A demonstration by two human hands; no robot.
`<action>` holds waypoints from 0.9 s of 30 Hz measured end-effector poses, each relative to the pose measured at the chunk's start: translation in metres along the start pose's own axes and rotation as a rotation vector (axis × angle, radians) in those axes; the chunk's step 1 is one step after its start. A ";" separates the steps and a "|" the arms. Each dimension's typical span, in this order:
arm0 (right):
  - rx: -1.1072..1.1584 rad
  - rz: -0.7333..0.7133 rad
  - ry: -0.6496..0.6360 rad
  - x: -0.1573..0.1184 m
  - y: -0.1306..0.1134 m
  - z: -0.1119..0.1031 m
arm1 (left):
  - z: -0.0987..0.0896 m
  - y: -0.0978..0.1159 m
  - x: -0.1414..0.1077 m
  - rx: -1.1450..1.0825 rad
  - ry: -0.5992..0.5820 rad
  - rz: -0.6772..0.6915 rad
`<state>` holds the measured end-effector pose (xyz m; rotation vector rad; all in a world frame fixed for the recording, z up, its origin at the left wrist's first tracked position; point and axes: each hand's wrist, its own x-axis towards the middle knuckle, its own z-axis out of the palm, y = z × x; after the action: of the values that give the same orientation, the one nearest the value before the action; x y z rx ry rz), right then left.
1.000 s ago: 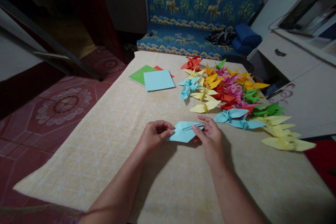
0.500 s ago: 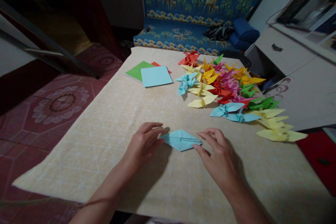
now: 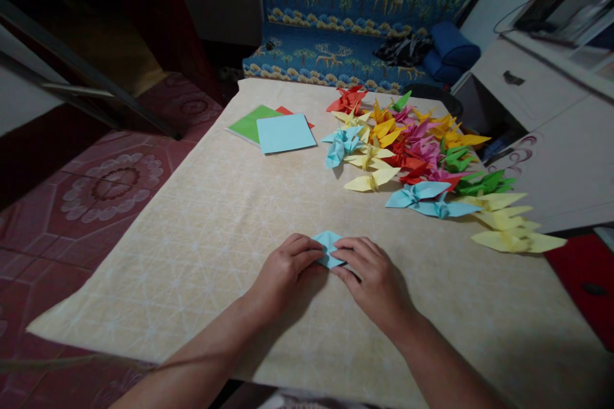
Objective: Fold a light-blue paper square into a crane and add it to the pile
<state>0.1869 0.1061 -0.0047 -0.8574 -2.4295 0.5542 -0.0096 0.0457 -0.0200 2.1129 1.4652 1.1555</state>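
Note:
A light-blue piece of folded origami paper (image 3: 329, 241) lies on the patterned tablecloth (image 3: 201, 255) in front of me. My left hand (image 3: 290, 265) covers its left end, fingers bent onto it. Over its right end, my right hand (image 3: 369, 271) presses with bent fingers, the thumb at the near edge. Only the middle of the paper shows between my fingertips; both ends are hidden.
Several folded paper cranes in red, yellow, orange, pink, green and blue crowd the table's right side, with a yellow crane (image 3: 518, 241) nearest. Square sheets, a blue sheet (image 3: 286, 134) on top, lie further back. A blue sofa (image 3: 330, 45) stands behind the table.
Both hands have moved inward over the folded paper, covering the ends that showed before. The view has tilted slightly downward.

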 end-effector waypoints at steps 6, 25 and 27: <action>0.032 0.055 -0.013 -0.002 -0.001 0.000 | -0.001 0.002 0.001 0.012 0.042 -0.038; 0.008 0.307 -0.018 0.019 -0.011 -0.001 | 0.000 0.007 0.005 -0.036 0.057 -0.260; -0.002 0.317 -0.029 0.021 -0.011 -0.001 | 0.001 0.009 0.005 -0.026 0.063 -0.279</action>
<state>0.1685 0.1128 0.0086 -1.2540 -2.3328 0.6823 -0.0030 0.0471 -0.0125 1.7978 1.6982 1.1349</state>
